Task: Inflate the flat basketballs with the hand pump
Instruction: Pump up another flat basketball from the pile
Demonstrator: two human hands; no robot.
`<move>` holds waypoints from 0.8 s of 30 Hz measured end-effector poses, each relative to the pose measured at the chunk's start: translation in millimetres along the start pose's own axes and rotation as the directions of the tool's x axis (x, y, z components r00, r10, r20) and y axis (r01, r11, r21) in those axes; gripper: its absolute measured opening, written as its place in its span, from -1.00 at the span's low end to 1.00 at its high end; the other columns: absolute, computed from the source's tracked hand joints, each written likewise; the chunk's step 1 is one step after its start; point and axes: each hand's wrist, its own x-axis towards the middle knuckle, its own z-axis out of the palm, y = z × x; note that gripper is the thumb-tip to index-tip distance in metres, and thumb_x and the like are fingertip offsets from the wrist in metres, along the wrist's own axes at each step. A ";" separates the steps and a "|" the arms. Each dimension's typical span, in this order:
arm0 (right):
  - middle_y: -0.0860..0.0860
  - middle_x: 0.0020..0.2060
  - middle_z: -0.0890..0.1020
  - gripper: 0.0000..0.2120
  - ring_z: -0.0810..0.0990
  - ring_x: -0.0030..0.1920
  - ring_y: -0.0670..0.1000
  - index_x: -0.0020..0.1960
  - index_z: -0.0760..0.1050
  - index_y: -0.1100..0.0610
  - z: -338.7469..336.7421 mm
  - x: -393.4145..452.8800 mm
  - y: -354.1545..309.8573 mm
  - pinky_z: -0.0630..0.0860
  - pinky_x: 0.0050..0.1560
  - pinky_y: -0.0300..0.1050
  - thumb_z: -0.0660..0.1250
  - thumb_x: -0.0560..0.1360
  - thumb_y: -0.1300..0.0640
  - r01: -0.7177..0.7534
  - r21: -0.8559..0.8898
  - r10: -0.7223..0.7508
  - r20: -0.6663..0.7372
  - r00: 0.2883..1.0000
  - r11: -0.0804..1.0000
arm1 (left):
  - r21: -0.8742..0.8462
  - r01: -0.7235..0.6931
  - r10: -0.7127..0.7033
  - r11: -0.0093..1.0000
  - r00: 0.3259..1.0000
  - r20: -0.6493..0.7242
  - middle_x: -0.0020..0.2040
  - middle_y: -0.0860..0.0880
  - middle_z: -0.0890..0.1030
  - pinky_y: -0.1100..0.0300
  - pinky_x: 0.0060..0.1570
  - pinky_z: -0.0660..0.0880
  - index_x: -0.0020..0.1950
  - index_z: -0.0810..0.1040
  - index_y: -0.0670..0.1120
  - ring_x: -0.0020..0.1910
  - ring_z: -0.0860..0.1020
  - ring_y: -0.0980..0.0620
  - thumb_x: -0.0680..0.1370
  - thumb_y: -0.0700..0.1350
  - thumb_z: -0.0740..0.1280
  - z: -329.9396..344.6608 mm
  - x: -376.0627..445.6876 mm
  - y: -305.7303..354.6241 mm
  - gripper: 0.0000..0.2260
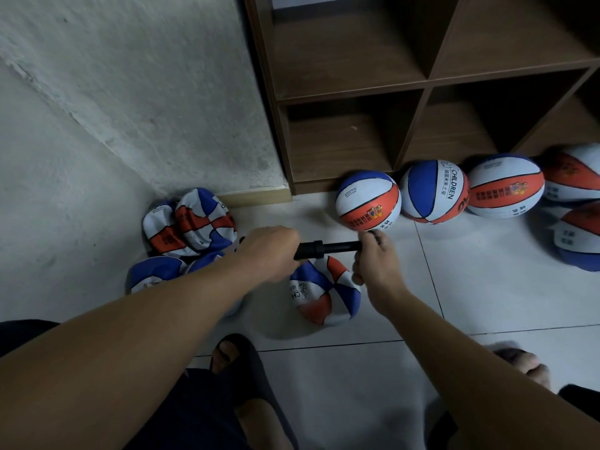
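A black hand pump (328, 248) lies level between my hands, above the floor. My left hand (271, 251) grips its left end, my right hand (373, 259) grips its right end. Below the pump lies a flat, crumpled blue, white and orange basketball (324, 292) on the tiles. A pile of several flat basketballs (188, 228) sits in the corner at the left. Several round, inflated basketballs (368, 201) line the foot of the shelf at the right. The pump's needle and hose are hidden.
A brown wooden cubby shelf (422, 86) stands against the back, its compartments bare. A rough white wall (130, 92) fills the left. My feet in dark slippers (240, 358) stand on the white tiled floor (357, 384) near the bottom.
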 end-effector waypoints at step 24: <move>-0.06 -0.43 0.44 -0.75 0.35 -0.39 -0.03 -0.19 0.54 -0.01 -36.9 19.7 -33.6 0.31 -0.32 -0.09 0.29 0.66 0.02 0.156 -0.110 -0.162 -0.046 0.986 0.982 | -0.106 0.065 -0.067 0.992 0.998 -0.013 -0.28 0.03 0.61 0.15 -0.38 0.38 -0.14 0.59 0.03 -0.35 0.58 0.04 0.66 0.12 0.41 -5.1 3.3 -13.4 -0.76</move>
